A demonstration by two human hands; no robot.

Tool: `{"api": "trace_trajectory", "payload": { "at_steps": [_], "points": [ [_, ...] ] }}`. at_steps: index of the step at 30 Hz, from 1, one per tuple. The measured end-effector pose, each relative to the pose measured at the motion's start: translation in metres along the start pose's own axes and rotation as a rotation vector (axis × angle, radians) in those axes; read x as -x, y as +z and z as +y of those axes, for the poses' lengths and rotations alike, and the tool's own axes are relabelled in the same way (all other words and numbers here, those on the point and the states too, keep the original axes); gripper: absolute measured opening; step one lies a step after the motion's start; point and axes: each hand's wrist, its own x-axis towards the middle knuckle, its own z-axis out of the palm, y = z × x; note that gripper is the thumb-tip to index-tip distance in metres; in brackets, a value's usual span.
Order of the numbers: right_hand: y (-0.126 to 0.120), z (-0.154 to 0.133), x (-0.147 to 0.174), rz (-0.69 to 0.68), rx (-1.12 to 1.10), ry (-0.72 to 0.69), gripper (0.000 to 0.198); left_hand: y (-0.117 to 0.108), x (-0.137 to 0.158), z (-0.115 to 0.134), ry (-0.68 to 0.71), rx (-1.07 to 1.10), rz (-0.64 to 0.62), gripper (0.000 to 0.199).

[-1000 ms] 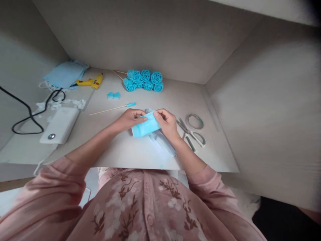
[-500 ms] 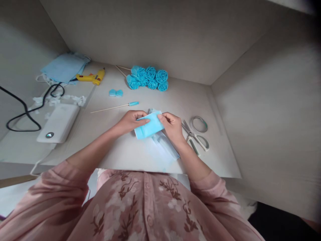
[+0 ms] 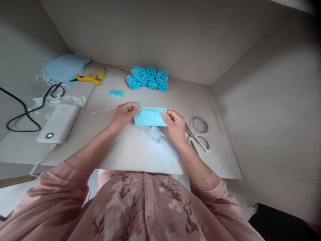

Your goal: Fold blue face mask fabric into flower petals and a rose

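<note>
A light-blue rectangle of mask fabric (image 3: 150, 117) is stretched level between my hands above the board. My left hand (image 3: 124, 115) pinches its upper left corner. At its right edge, my right hand (image 3: 175, 122) grips it between thumb and fingers. Below it lies a loose heap of pale mask material (image 3: 162, 142). A thin stick (image 3: 104, 110) with a blue tip reaches behind my left hand, which covers part of it. White-handled scissors (image 3: 198, 139) lie right of my right wrist, their blades partly hidden by that hand.
Blue fabric roses (image 3: 150, 78) lie at the back, a small blue bow-shaped piece (image 3: 116, 93) nearer. On the left are a yellow glue gun (image 3: 92, 78), stacked masks (image 3: 65, 67), a white power bank (image 3: 59, 124) and a black cable (image 3: 27, 113). A tape roll (image 3: 199, 125) sits right.
The blue fabric has gone from tilted to level and is pulled flat. My left hand has shifted left and up to its corner, and my right hand slightly right. More of the pale heap shows.
</note>
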Motion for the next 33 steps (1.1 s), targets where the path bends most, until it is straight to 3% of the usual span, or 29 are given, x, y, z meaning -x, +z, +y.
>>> {"api": "trace_trajectory", "payload": {
  "at_steps": [10,15,19,23,26,29,33],
  "points": [
    [-0.004,0.002,-0.006,0.056,0.020,-0.027,0.030,0.003,0.002,0.003,0.086,0.048,-0.039,0.029],
    [-0.019,0.002,-0.018,0.262,-0.010,-0.072,0.037,0.002,0.005,0.003,0.119,-0.008,-0.149,0.032],
    [-0.026,0.003,-0.026,0.352,0.008,-0.124,0.043,0.004,0.008,-0.010,0.168,-0.294,-0.311,0.028],
    [-0.029,0.004,-0.028,0.384,-0.010,-0.149,0.043,0.012,0.014,-0.022,0.379,-0.721,-0.390,0.026],
    [-0.031,0.006,-0.032,0.409,-0.033,-0.144,0.043,0.017,0.016,-0.024,0.448,-0.895,-0.441,0.028],
    [-0.033,0.009,-0.035,0.420,-0.063,-0.132,0.044,0.017,0.017,-0.023,0.419,-0.879,-0.425,0.026],
    [-0.029,0.014,-0.035,0.335,-0.161,-0.111,0.045,0.011,0.012,-0.021,0.379,-0.689,-0.256,0.039]
  ]
}}
